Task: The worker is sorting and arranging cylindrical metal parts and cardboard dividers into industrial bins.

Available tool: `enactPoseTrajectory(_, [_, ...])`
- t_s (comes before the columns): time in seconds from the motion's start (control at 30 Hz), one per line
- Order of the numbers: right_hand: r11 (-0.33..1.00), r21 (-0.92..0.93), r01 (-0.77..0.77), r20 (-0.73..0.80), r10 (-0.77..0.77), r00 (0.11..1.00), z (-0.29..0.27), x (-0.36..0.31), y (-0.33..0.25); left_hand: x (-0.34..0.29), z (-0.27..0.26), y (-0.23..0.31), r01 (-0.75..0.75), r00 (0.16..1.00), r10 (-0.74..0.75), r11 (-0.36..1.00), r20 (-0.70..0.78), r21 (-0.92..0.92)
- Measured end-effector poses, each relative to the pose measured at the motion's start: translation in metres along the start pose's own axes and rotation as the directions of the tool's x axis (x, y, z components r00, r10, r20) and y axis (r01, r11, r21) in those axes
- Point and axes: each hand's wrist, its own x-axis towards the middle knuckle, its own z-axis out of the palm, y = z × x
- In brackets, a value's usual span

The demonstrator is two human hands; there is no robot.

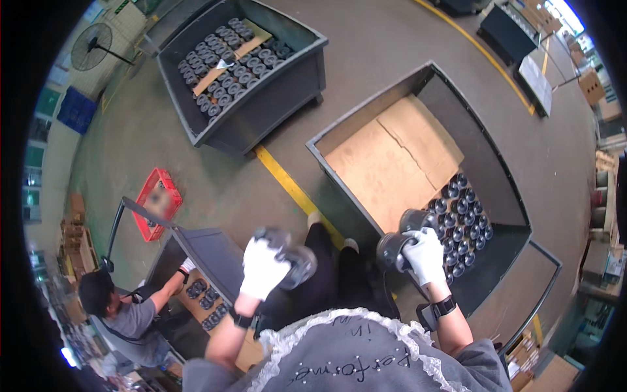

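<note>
My left hand [262, 269], in a white glove, is closed on dark, shiny spool-shaped metal parts [298, 266], smeared by motion. They seem to be a pair. On the other side my right hand [423, 255], also gloved, grips similar dark metal parts [392, 252] at the near wall of a grey metal bin [353, 204]. A cardboard sheet [395, 160] covers much of this bin's inside. Beside it, several dark round parts [459, 228] stand in rows on the bin's right side.
Another grey bin [261, 108] with rows of round parts stands at the far left. A co-worker [127, 313] reaches into a grey cart [212, 251] holding similar parts. A red crate [159, 204] sits on the floor near a yellow line [287, 183]. A fan [93, 47] stands farther back.
</note>
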Motion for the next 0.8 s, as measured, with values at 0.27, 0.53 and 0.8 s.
enactPoseTrajectory(0.27, [0.923, 0.042, -0.383, -0.054, 0.385, 0.921, 0.041, 0.073, 0.044, 0.253, 0.098, -0.009, -0.437, 0.896, 0.444, 0.877, -0.012, -0.198])
enactPoseTrajectory(0.53, [0.963, 0.043, -0.264, 0.042, 0.263, 0.964, 0.163, 0.221, 0.061, 0.376, 0.286, -0.005, -0.407, 0.711, 0.286, 0.913, 0.642, 0.043])
enactPoseTrajectory(0.8, [0.748, 0.290, -0.597, 0.133, 0.586, 0.799, 0.339, 0.322, 0.057, 0.376, 0.433, -0.050, 0.689, 0.581, -0.328, 0.686, 0.745, -0.235])
